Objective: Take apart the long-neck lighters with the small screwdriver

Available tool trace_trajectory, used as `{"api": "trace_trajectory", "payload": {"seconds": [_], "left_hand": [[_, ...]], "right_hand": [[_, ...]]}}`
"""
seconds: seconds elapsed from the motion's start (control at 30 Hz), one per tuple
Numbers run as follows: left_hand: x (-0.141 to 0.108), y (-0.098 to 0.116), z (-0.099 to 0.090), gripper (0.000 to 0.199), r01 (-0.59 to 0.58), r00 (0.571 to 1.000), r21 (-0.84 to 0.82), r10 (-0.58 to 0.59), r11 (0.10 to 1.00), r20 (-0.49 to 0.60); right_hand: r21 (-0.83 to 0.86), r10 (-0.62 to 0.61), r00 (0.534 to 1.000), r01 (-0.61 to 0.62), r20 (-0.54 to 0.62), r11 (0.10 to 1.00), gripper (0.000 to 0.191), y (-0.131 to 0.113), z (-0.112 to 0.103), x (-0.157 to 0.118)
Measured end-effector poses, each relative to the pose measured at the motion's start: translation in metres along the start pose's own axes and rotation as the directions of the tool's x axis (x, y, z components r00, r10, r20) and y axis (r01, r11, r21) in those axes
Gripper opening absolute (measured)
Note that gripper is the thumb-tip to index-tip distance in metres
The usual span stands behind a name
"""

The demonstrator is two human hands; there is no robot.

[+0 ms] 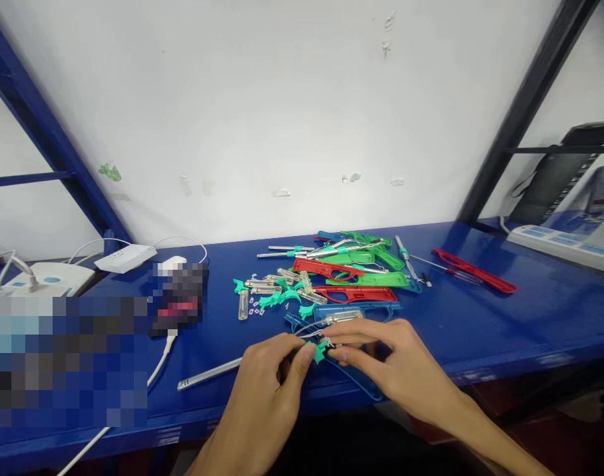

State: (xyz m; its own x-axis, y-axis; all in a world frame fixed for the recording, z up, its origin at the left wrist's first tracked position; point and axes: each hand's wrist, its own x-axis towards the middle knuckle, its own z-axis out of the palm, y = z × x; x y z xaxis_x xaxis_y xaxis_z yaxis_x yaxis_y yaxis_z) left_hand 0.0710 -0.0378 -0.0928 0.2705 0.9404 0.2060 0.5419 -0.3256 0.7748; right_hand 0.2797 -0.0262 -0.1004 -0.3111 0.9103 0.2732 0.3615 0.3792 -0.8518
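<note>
Near the table's front edge, my left hand (pixel 276 370) pinches a small teal plastic piece (pixel 320 350) between thumb and forefinger. My right hand (pixel 381 350) is closed at the other side of that piece, its fingertips on thin white wires and a small dark part. A clear case (pixel 344 317) lies just beyond my right fingers. From behind my left hand a silvery rod (pixel 210 374) sticks out to the left. Blue plastic shells lie beneath and behind both hands, partly hidden by them.
Beyond my hands lie red shells (pixel 327 269), green shells (pixel 368 279), teal pieces (pixel 270 301) and clear cases (pixel 243 305). A long red shell (pixel 475 271) is at the right. White cable (pixel 163 363) and power strips (pixel 564 248) flank the blue table (pixel 480 337).
</note>
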Motion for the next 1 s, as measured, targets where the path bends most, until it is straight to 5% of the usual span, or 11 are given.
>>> {"api": "trace_trajectory", "payload": {"seconds": [0.8,1.0], "left_hand": [[-0.0015,-0.0062,0.0000,0.040,0.055,0.996,-0.045,-0.052,0.997,0.078],[-0.0013,-0.0064,-0.0029,0.039,0.064,0.994,-0.053,-0.059,0.997,0.088]], "right_hand": [[0.048,0.001,1.000,0.000,-0.027,0.999,0.010,0.0030,0.0016,0.0003],[-0.025,-0.082,0.996,0.081,-0.041,0.996,0.012,0.0032,0.0018,-0.0012]]}}
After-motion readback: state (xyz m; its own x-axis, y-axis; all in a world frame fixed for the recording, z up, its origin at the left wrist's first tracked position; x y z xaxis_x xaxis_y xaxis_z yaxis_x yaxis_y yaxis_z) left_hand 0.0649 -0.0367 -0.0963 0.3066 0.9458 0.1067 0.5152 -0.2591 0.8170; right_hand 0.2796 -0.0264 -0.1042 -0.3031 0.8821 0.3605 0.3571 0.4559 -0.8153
